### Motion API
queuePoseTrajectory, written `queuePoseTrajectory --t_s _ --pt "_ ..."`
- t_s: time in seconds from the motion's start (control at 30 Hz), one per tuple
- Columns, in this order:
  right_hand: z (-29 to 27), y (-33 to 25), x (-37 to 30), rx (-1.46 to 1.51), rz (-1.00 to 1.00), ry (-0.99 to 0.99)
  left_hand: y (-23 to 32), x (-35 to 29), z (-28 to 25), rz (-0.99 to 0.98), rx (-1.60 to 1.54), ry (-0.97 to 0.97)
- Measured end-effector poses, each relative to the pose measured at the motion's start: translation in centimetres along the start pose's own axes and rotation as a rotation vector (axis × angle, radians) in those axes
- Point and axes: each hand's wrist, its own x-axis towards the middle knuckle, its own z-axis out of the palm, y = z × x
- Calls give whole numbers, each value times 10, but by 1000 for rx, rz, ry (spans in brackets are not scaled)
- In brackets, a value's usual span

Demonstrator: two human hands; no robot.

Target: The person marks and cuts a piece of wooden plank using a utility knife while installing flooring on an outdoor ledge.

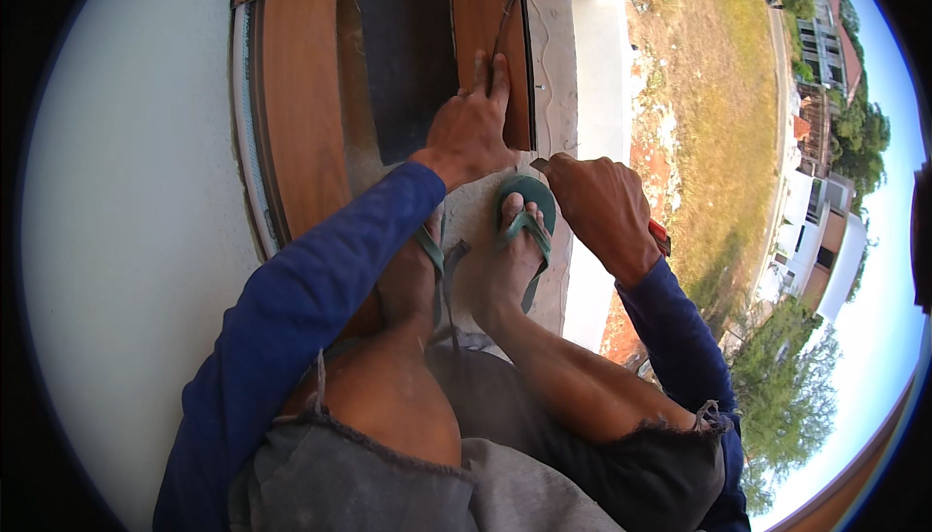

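Note:
My left hand (473,126) presses on the near end of a reddish-brown wood-look plank (482,3), its fore fingers stretched along the board and the thumb side toward the plank's end. A thin dark strip (507,10) runs along the plank just beyond the fingertips. My right hand (597,210) is closed around a red-handled tool (660,237), most of it hidden in the fist. The tool's dark, flat tip (540,166) points at the plank's near right corner; I cannot tell whether it touches. A dark sheet (408,56) lies left of the plank.
Another wood-look plank (296,95) runs along the white wall (136,144). My feet in green flip-flops (529,204) stand on the concrete just below the hands. A second dark strip (453,265) lies between them. On the right, a white ledge (597,76) borders dry grass outside.

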Motion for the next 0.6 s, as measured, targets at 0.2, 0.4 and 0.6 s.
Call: queuePoseTrajectory --t_s 0.2,0.4,0.6 --pt "-14 2 7 18 22 157 -5 0 5 -4 26 13" --pt "-10 -4 11 42 42 122 -3 -2 1 -7 14 10" --pt "-5 -2 1 84 52 41 -7 -2 1 -43 22 -28"
